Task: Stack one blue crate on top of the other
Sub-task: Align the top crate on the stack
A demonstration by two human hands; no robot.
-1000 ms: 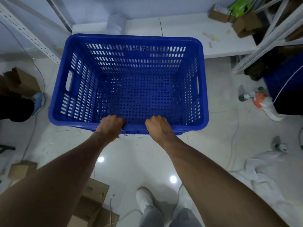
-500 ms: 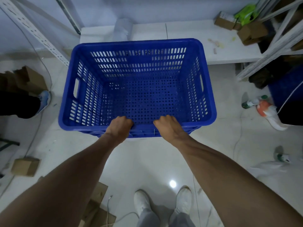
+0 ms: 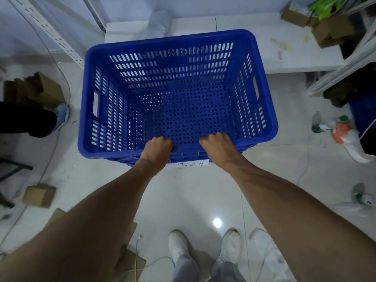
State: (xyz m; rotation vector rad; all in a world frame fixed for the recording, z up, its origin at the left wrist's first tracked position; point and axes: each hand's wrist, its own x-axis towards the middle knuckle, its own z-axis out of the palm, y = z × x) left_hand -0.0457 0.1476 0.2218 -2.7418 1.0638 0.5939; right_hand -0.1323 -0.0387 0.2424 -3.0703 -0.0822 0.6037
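Blue crate (image 3: pixel 179 94) farther out now, left hand (image 3: pixel 157 148) and right hand (image 3: pixel 218 146) clamped on its rim.

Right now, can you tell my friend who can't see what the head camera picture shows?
Two bare hands, left and right, grip the near rim of a big empty blue crate above a pale tiled floor littered with cardboard boxes.

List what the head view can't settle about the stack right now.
- Lower crate: mostly hidden under the blue crate; seating unclear.
- Fingers of left hand and right hand: curled over the near rim.
- White label: writing too small to read.
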